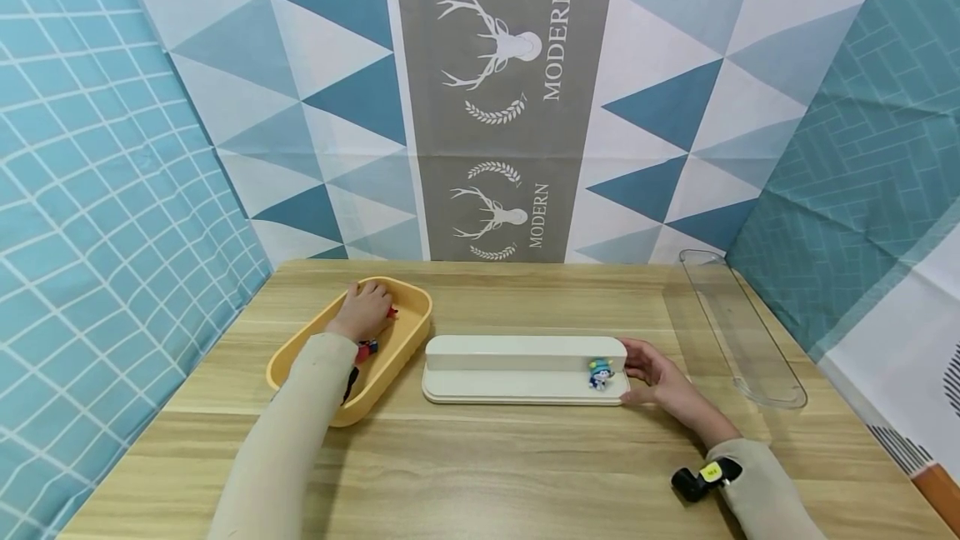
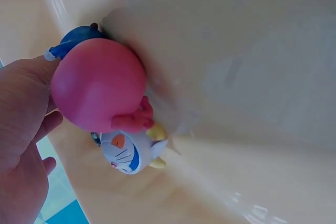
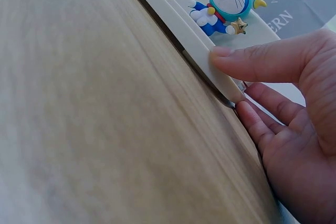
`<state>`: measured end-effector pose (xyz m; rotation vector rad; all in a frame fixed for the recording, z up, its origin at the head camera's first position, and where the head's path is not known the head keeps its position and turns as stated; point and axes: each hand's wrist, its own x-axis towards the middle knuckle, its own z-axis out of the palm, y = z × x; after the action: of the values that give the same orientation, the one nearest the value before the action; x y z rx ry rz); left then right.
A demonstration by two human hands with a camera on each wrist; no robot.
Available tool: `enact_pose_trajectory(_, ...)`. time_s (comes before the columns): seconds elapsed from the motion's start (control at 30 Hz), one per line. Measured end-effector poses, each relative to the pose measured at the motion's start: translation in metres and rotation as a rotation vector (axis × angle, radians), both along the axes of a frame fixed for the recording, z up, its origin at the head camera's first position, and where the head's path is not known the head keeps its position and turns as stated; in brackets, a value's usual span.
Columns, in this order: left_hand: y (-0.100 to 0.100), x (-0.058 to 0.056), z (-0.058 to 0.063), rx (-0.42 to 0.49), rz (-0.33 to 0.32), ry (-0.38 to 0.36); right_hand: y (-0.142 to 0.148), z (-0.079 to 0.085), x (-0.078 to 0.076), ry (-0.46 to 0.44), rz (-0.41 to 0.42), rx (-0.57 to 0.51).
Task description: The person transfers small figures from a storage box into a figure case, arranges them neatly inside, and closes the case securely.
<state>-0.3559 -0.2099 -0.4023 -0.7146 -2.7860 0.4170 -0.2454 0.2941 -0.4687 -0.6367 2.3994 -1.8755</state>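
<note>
My left hand (image 1: 363, 311) reaches into the far end of a yellow-orange tray (image 1: 411, 357). In the left wrist view, its fingertips go behind a figurine with a big round pink part (image 2: 98, 85), which hides their hold; I cannot tell whether they pinch it. Just below that lies a white-faced cat figurine (image 2: 126, 150). My right hand (image 1: 660, 382) holds the right end of a cream stepped display stand (image 1: 510, 386), thumb on the lower step's edge, fingers around the end. A blue figurine with a teal hood (image 1: 600, 373) stands on the lower step near that hand.
Another red and blue figurine (image 1: 366, 351) lies in the tray, partly under the left sleeve. A clear plastic cover (image 1: 742, 332) lies at the right of the wooden table (image 1: 510, 473). Patterned cloth (image 1: 495, 107) hangs behind the table's far edge.
</note>
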Motion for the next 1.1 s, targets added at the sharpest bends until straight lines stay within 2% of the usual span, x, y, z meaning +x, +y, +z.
enact_pose_trajectory(0.17,-0.001,0.000,0.001,0.015,-0.034,0.047,0.001,-0.001,0.000,0.004,0.001,-0.005)
enact_pose_trajectory(0.3,-0.003,-0.003,0.002,0.079,-0.018,0.023,0.001,-0.001,0.000,0.001,0.002,-0.004)
enact_pose_trajectory(0.43,-0.004,-0.004,0.009,0.203,0.012,-0.019,0.001,-0.001,0.000,-0.006,-0.001,0.001)
enact_pose_trajectory(0.67,-0.005,-0.004,0.028,0.389,0.023,-0.104,0.002,-0.002,-0.002,0.003,0.006,-0.006)
enact_pose_trajectory(0.77,-0.006,-0.004,0.032,0.497,0.008,-0.137,0.002,-0.001,-0.001,-0.002,0.005,-0.005)
enact_pose_trajectory(0.9,-0.006,-0.003,0.036,0.633,-0.050,-0.163,0.002,-0.002,-0.001,0.002,0.006,0.000)
enact_pose_trajectory(1.0,-0.006,-0.003,0.037,0.714,-0.080,-0.178,0.001,-0.002,-0.001,0.005,0.004,0.004)
enact_pose_trajectory(1.1,-0.006,-0.002,0.039,0.776,-0.083,-0.185,0.001,-0.002,-0.001,0.005,-0.010,0.007)
